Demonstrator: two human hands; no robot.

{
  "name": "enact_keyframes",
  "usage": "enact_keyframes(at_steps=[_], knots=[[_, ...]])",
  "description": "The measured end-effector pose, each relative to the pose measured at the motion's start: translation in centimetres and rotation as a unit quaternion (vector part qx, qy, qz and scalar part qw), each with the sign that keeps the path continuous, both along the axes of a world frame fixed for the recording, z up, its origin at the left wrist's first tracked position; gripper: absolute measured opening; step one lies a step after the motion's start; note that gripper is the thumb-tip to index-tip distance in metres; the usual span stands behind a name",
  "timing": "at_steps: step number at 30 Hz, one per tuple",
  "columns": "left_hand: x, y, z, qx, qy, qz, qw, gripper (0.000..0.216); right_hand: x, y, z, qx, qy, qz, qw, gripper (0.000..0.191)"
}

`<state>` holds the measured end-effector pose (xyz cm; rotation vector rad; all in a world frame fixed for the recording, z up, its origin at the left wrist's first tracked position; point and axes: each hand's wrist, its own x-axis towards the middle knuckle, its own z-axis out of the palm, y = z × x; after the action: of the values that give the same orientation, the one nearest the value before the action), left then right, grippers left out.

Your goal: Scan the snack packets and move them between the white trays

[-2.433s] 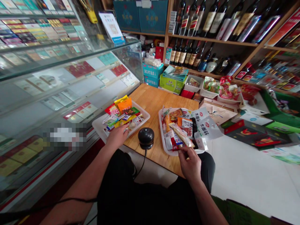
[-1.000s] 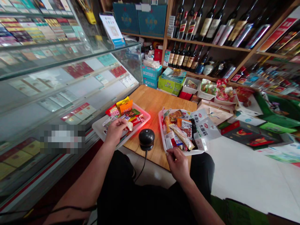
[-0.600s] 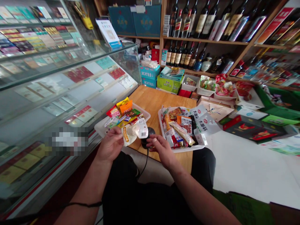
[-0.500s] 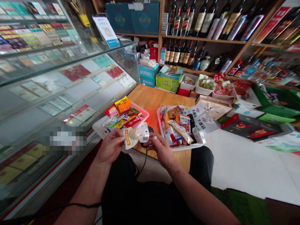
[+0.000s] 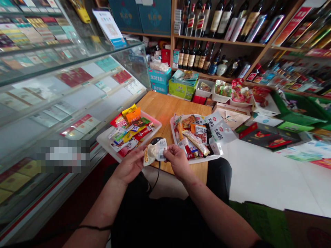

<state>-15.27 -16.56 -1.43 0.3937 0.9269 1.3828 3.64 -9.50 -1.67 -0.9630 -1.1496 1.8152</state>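
A small whitish snack packet (image 5: 155, 152) with orange print at one end is held up over the front edge of the wooden table. My left hand (image 5: 131, 165) pinches its left end, and my right hand (image 5: 178, 160) pinches its right end between thumb and fingers. Just behind it, a black round device (image 5: 155, 140) with a cable (image 5: 157, 174) is partly hidden by the packet. To the left lies a pale tray (image 5: 105, 138) of colourful snack packets. On the right a white tray (image 5: 207, 160) holds more packets, with a large clear bag (image 5: 221, 128) over its edge.
The trays rest on a wooden table (image 5: 168, 103). A glass display case (image 5: 85, 79) runs along the left. Behind stand shelves of bottles (image 5: 198, 57) and stacked boxes (image 5: 159, 81). Green crates (image 5: 297, 112) and dark boxes (image 5: 269, 136) are at the right.
The packet has turned in my fingers so its labelled end faces up more. My right hand has shifted its grip, and my left hand has come closer in and slightly lower.
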Motion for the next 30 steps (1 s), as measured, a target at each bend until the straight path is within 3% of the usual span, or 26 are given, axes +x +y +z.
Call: enact_keyframes(at_steps=[4, 10, 16, 24, 30], knots=[[-0.1, 0.4, -0.6, -0.008, 0.016, 0.028, 0.999, 0.051, -0.6, 1.0, 0.0, 0.03, -0.011, 0.039, 0.999, 0.029], [-2.6, 2.8, -0.4, 0.011, 0.149, 0.125, 0.981, 0.049, -1.6, 5.1, 0.5, 0.182, -0.128, 0.093, 0.971, 0.024], [-4.7, 6.7, -0.4, 0.058, 0.33, 0.156, 0.929, 0.05, -3.7, 9.6, 0.1, 0.274, -0.207, 0.088, 0.935, 0.019], [-6.4, 9.9, -3.4, 0.061, 0.454, 0.18, 0.87, 0.044, -5.8, 13.1, -1.4, 0.307, -0.311, 0.1, 0.894, 0.018], [-7.5, 11.2, -6.1, 0.04, 0.476, 0.172, 0.861, 0.039, -6.1, 14.1, -2.4, 0.321, -0.361, 0.116, 0.868, 0.018]])
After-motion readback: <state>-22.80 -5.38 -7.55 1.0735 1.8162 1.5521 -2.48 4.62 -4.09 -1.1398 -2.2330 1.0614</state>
